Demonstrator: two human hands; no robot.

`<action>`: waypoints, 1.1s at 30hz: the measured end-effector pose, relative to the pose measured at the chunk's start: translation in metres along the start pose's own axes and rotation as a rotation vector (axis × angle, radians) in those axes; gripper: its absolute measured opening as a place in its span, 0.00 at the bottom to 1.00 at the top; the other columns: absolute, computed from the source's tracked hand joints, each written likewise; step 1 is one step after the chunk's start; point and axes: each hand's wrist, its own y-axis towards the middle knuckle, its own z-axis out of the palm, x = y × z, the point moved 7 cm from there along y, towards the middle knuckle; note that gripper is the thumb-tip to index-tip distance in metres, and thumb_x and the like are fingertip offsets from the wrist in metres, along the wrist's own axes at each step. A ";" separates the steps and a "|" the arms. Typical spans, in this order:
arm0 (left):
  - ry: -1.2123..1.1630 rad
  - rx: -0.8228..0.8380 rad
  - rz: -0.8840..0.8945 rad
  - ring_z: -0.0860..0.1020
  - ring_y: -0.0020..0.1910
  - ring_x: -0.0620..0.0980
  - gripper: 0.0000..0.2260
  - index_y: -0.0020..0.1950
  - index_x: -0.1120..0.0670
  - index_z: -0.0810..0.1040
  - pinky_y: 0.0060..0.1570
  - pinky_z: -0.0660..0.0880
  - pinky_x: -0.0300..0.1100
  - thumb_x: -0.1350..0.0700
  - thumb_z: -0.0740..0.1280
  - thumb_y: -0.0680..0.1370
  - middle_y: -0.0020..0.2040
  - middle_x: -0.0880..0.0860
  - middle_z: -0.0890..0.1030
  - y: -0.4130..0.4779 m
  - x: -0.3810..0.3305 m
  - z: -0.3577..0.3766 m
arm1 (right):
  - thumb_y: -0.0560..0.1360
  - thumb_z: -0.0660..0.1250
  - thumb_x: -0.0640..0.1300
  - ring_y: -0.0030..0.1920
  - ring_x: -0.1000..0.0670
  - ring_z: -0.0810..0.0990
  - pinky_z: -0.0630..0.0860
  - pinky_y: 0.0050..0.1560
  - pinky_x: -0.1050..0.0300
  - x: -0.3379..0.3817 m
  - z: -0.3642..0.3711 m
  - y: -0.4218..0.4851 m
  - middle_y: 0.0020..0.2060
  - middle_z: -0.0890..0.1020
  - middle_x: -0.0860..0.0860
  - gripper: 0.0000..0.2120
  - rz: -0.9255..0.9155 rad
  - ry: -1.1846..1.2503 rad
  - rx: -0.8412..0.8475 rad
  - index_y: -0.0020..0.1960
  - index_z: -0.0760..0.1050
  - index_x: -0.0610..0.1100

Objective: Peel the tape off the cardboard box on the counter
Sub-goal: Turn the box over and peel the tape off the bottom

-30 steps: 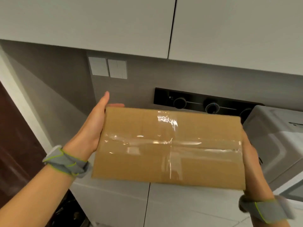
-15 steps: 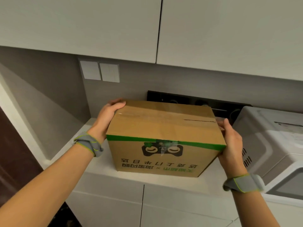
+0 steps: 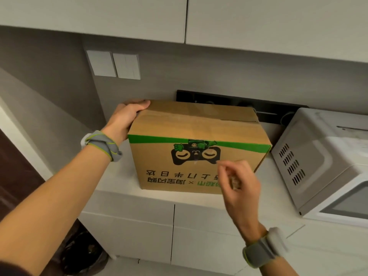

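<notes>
Now we have the cardboard box [image 3: 199, 126] standing on the white counter [image 3: 119, 180], close beside the microwave [image 3: 318, 156] on its right. Its front face is turned toward us, and the print on it reads upside down: a green band along the upper edge, a black cartoon face under that, and a row of characters lower down. Clear tape [image 3: 196, 156] runs down the middle of the front, over the green band and the cartoon face; glossy tape also lies along the seam on top.

Our left hand [image 3: 125, 118] grips the far left top corner of the box, with the fingers curled over the top edge and the palm against the left side. Our right hand [image 3: 239, 184] is raised in front of the lower right part of the front face, blurred, with the fingers bent in toward the thumb. Its fingertips [image 3: 221, 166] are just beside the lower end of the tape strip, but we cannot tell whether they pinch the tape or hold nothing.

Each of our wrists wears a grey band edged in green, left [image 3: 101, 145] and right [image 3: 260, 250]. Behind the box a black panel [image 3: 229, 100] is set in the wall, and two pale switch plates [image 3: 113, 64] sit higher up on the left
</notes>
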 end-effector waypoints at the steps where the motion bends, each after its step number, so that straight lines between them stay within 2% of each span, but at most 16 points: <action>1: 0.017 0.008 0.041 0.85 0.43 0.45 0.11 0.60 0.53 0.84 0.42 0.81 0.36 0.53 0.75 0.78 0.48 0.50 0.86 0.001 -0.003 -0.001 | 0.79 0.68 0.41 0.46 0.57 0.75 0.75 0.42 0.58 0.002 0.006 -0.002 0.45 0.78 0.49 0.08 -0.013 -0.014 0.035 0.55 0.82 0.40; 4: 0.039 0.030 0.085 0.83 0.43 0.44 0.14 0.62 0.55 0.82 0.42 0.79 0.35 0.47 0.70 0.82 0.48 0.51 0.84 -0.001 0.006 -0.004 | 0.76 0.74 0.38 0.52 0.56 0.72 0.74 0.49 0.65 0.013 0.011 0.003 0.54 0.75 0.44 0.14 -0.084 -0.116 0.060 0.61 0.81 0.39; 5: -0.002 0.032 0.059 0.84 0.45 0.45 0.16 0.61 0.55 0.81 0.45 0.80 0.36 0.44 0.68 0.82 0.49 0.52 0.85 -0.003 0.017 -0.007 | 0.75 0.75 0.37 0.53 0.54 0.71 0.75 0.51 0.64 0.016 0.011 0.006 0.57 0.74 0.42 0.17 -0.122 -0.159 0.065 0.63 0.80 0.38; 7: -0.137 0.072 -0.033 0.84 0.54 0.49 0.22 0.66 0.54 0.79 0.56 0.80 0.43 0.39 0.68 0.81 0.59 0.56 0.85 -0.010 0.044 -0.009 | 0.75 0.75 0.38 0.52 0.50 0.73 0.81 0.53 0.56 0.017 0.012 0.014 0.66 0.69 0.42 0.21 -0.162 -0.216 0.100 0.68 0.78 0.40; 8: -0.163 0.100 -0.075 0.85 0.55 0.50 0.23 0.67 0.54 0.79 0.56 0.81 0.44 0.38 0.67 0.81 0.60 0.55 0.85 -0.012 0.058 -0.007 | 0.76 0.74 0.39 0.52 0.48 0.74 0.82 0.53 0.53 0.015 0.013 0.018 0.70 0.66 0.43 0.22 -0.160 -0.237 0.130 0.70 0.77 0.42; 11: -0.109 0.081 -0.115 0.81 0.34 0.47 0.17 0.44 0.52 0.78 0.30 0.76 0.34 0.49 0.57 0.88 0.32 0.47 0.84 -0.022 0.087 -0.004 | 0.77 0.72 0.42 0.55 0.46 0.77 0.83 0.52 0.46 0.005 0.022 0.031 0.76 0.61 0.50 0.27 -0.104 -0.323 0.271 0.75 0.70 0.49; 12: -0.099 0.054 -0.109 0.79 0.32 0.47 0.18 0.42 0.52 0.77 0.29 0.75 0.34 0.51 0.56 0.88 0.29 0.46 0.82 -0.023 0.094 -0.004 | 0.78 0.72 0.43 0.56 0.46 0.77 0.83 0.52 0.45 0.001 0.025 0.035 0.77 0.61 0.51 0.30 -0.089 -0.369 0.313 0.77 0.66 0.52; 14: -0.095 0.058 -0.097 0.79 0.35 0.47 0.18 0.43 0.51 0.78 0.36 0.76 0.38 0.48 0.57 0.87 0.33 0.48 0.82 -0.026 0.103 -0.003 | 0.78 0.70 0.42 0.57 0.46 0.78 0.83 0.51 0.45 -0.005 0.028 0.043 0.78 0.60 0.51 0.34 -0.072 -0.438 0.350 0.79 0.60 0.56; 17: -0.038 0.069 -0.121 0.78 0.39 0.47 0.19 0.40 0.45 0.80 0.45 0.72 0.46 0.46 0.57 0.87 0.34 0.46 0.81 -0.030 0.123 -0.006 | 0.79 0.69 0.42 0.53 0.49 0.79 0.84 0.48 0.49 -0.010 0.021 0.053 0.78 0.60 0.48 0.33 -0.047 -0.459 0.334 0.79 0.62 0.56; 18: 0.028 0.101 -0.128 0.80 0.41 0.48 0.18 0.42 0.43 0.81 0.47 0.74 0.47 0.45 0.57 0.87 0.36 0.44 0.82 -0.036 0.132 -0.006 | 0.79 0.69 0.43 0.53 0.49 0.79 0.83 0.49 0.50 -0.012 0.017 0.056 0.78 0.60 0.47 0.32 -0.031 -0.455 0.318 0.79 0.63 0.55; 20: 0.138 0.180 -0.158 0.84 0.52 0.53 0.15 0.57 0.43 0.82 0.58 0.79 0.51 0.44 0.56 0.87 0.47 0.46 0.87 -0.049 0.155 -0.008 | 0.78 0.71 0.46 0.55 0.47 0.79 0.83 0.53 0.46 -0.020 0.006 0.062 0.78 0.60 0.45 0.30 0.037 -0.464 0.258 0.78 0.66 0.55; 23: 0.164 0.205 -0.166 0.84 0.60 0.50 0.16 0.67 0.47 0.80 0.70 0.75 0.54 0.45 0.56 0.87 0.59 0.48 0.87 -0.058 0.178 -0.016 | 0.76 0.72 0.54 0.53 0.49 0.77 0.80 0.61 0.37 -0.047 -0.021 0.064 0.79 0.56 0.42 0.32 0.242 -0.467 0.137 0.77 0.66 0.54; 26: 0.170 0.215 -0.122 0.83 0.62 0.49 0.16 0.67 0.41 0.80 0.70 0.74 0.55 0.43 0.55 0.87 0.62 0.47 0.85 -0.066 0.170 -0.012 | 0.75 0.71 0.59 0.64 0.37 0.76 0.73 0.67 0.33 -0.076 -0.046 0.065 0.79 0.56 0.41 0.35 0.445 -0.373 0.054 0.77 0.63 0.56; 27: 0.167 0.218 -0.098 0.82 0.63 0.49 0.17 0.68 0.38 0.79 0.69 0.74 0.54 0.41 0.54 0.87 0.63 0.46 0.84 -0.069 0.162 -0.009 | 0.74 0.70 0.61 0.66 0.38 0.74 0.73 0.68 0.33 -0.081 -0.048 0.066 0.77 0.62 0.42 0.35 0.476 -0.322 0.048 0.77 0.62 0.56; 30: 0.125 0.206 -0.018 0.79 0.66 0.45 0.24 0.73 0.37 0.74 0.69 0.74 0.50 0.33 0.49 0.83 0.65 0.42 0.82 -0.073 0.130 0.003 | 0.75 0.68 0.63 0.61 0.48 0.77 0.79 0.61 0.38 -0.074 -0.042 0.073 0.64 0.76 0.51 0.34 0.443 -0.210 0.057 0.78 0.61 0.57; 33: 0.129 0.183 0.138 0.73 0.69 0.33 0.23 0.76 0.38 0.66 0.64 0.71 0.32 0.36 0.48 0.84 0.66 0.31 0.76 -0.081 0.083 0.017 | 0.78 0.66 0.65 0.58 0.46 0.78 0.79 0.57 0.42 -0.059 -0.047 0.084 0.62 0.78 0.47 0.32 0.326 -0.339 0.021 0.77 0.61 0.57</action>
